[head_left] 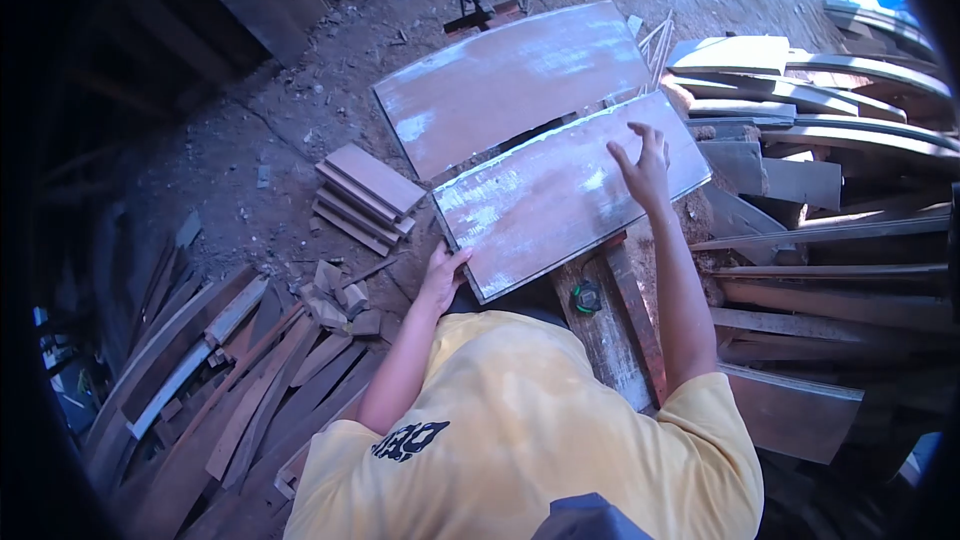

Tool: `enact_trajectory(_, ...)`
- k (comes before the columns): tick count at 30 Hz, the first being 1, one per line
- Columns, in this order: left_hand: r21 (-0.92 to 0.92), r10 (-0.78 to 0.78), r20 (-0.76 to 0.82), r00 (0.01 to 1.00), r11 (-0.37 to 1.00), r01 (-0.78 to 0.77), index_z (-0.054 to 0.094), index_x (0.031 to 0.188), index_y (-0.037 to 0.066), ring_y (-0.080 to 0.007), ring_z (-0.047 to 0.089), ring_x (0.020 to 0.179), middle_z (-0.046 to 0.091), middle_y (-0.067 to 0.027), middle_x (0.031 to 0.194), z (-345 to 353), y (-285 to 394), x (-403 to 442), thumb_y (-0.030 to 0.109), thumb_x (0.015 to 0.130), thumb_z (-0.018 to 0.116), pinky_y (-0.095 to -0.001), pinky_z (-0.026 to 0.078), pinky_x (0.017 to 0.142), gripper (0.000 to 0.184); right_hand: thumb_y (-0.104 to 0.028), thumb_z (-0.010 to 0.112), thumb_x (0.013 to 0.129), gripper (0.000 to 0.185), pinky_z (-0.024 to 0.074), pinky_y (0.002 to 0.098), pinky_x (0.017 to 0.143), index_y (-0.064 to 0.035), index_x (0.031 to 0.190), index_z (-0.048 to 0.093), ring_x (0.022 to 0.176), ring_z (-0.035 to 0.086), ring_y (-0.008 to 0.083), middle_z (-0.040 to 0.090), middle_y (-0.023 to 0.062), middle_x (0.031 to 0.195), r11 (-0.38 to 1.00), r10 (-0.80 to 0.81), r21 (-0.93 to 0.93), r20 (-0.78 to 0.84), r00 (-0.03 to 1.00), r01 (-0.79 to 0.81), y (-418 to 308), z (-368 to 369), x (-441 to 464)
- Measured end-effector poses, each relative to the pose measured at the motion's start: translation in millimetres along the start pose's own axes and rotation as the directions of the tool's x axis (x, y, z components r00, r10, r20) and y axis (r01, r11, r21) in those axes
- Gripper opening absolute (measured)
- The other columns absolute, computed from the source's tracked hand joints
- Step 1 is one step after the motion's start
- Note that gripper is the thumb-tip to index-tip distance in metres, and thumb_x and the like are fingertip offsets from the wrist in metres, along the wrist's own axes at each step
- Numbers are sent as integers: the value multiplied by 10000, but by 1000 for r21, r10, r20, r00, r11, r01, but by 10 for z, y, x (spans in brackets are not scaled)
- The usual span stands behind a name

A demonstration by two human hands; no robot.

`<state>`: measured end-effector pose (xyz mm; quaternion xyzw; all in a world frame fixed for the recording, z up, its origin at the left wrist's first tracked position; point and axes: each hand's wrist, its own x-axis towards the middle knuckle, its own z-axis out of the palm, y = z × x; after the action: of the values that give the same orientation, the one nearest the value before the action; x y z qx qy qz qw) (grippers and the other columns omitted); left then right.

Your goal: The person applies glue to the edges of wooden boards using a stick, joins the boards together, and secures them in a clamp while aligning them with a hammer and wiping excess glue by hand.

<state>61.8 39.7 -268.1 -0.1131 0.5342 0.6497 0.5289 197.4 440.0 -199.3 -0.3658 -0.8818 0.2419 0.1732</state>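
A wide wooden board (540,205) with whitish streaks lies tilted in front of my body. At its lower left corner my left hand (443,278) grips the edge, thumb on top and fingers partly hidden beneath. My right hand (643,160) is over the right part of the board, fingers apart and slightly bent, holding nothing. Just beyond is a second, similar board (510,75) with a curved far edge, and a dark gap shows between the two.
A small stack of planks (370,195) sits left of the boards, with wood blocks (340,298) nearer me. Long offcuts (240,390) fill the lower left. Curved timber (860,125) is piled on the right. A green and black round object (586,297) rests on a beam (612,345).
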Motion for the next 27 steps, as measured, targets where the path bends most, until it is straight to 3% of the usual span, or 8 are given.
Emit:
enact_trajectory(4,105,22,-39,999,994,-18,367,1531,50,-229,602,1250,620,-112,1373,-8,183,-6,229,929,763,-434,492,1062,743,-500,748,932,600,441,478,1054,-34,1291,629,1209,575,358,632,194,1249,993,112,52,-117,987,-107,506,99,722)
enact_trajectory(6,151,-6,-34,999,988,12,283,1597,52,-256,537,1345,559,-146,1464,-88,255,27,318,939,761,-474,438,1117,856,-504,739,943,606,473,464,1020,-5,1269,632,1183,600,359,642,212,1217,973,218,110,-125,968,-205,720,35,1046)
enact_trajectory(8,203,-48,-200,979,975,90,288,1624,126,-256,461,1411,452,-104,1573,-120,398,80,442,963,716,-497,403,1116,848,-535,729,939,657,505,471,977,37,1246,626,1135,638,379,648,270,1201,956,281,125,-114,953,-266,996,49,1352)
enact_trajectory(12,243,177,-349,920,966,-94,301,1623,107,-277,389,1459,384,-127,1598,-356,820,580,563,991,637,-507,355,1159,849,-593,732,915,828,504,445,1019,70,1382,563,1196,651,387,656,296,1273,943,316,111,-2,949,-313,1119,169,2036)
enact_trajectory(16,216,373,-326,869,924,-316,410,1549,41,-211,542,1295,550,-107,1435,-440,1470,1454,538,1027,609,-377,423,1104,748,-630,723,907,950,474,414,1077,70,1492,457,1303,608,384,611,305,1388,924,358,119,70,931,-364,1070,513,2669)
enact_trajectory(18,171,439,-252,862,897,-407,393,1551,-37,-261,455,1427,494,-185,1534,-402,1705,1772,537,1027,611,-371,350,1175,806,-621,719,912,934,465,410,1087,72,1487,470,1303,608,381,606,300,1404,910,379,127,126,917,-394,1141,746,2857)
enact_trajectory(22,67,313,-290,904,949,-308,487,1482,-56,-227,518,1346,560,-155,1470,-115,1882,1816,520,1021,640,-354,388,1138,754,-478,768,905,749,453,407,1085,-16,1453,551,1297,603,348,614,285,1396,889,383,182,206,901,-420,1110,850,2929)
enact_trajectory(27,151,413,-397,820,910,-386,556,1426,-62,-200,571,1247,624,-127,1386,-71,1749,1793,496,1017,667,-356,428,1087,701,-393,781,903,688,457,392,1064,-28,1442,558,1246,625,341,656,263,1319,912,346,171,169,923,-373,1131,844,2889)
